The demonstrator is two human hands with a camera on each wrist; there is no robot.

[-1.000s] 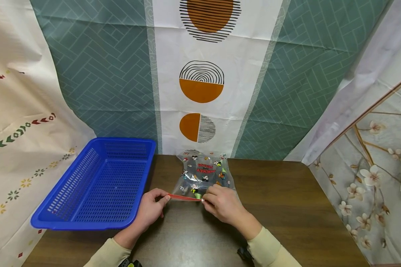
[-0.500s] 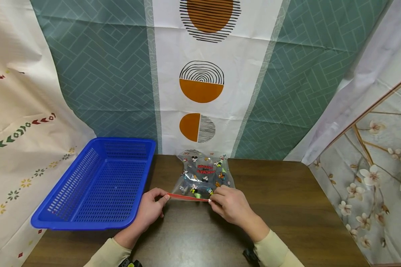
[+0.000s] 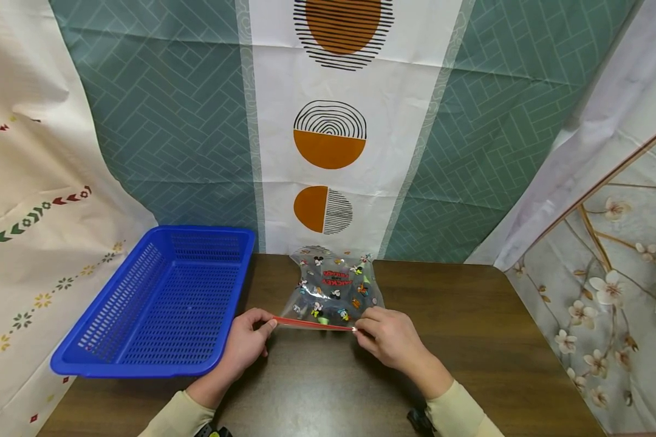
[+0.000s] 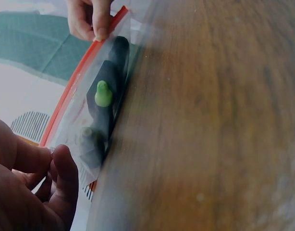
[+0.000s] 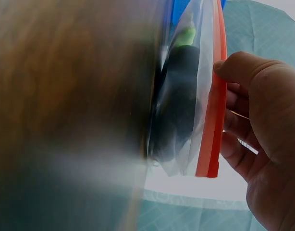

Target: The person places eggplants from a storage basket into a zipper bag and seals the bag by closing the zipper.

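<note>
A clear zip bag printed with cartoon figures lies on the table, its red zip strip facing me. Dark objects with green ends, much like eggplants, are inside; the plastic and print partly hide them. My left hand pinches the strip's left end between thumb and forefinger. Toward the strip's right end, my right hand pinches it, a small pale spot showing at the fingertips. From the right wrist view, the right thumb presses on the red strip, with the fingers behind it.
A blue plastic basket with slotted walls stands on the left of the brown wooden table, close to my left forearm. Patterned cloths hang behind and at both sides. A white cloth with flowers borders the right edge.
My right hand has slid to the right along the red zip strip, away from the left hand. The left hand stays at its end, and the bag keeps its place.
</note>
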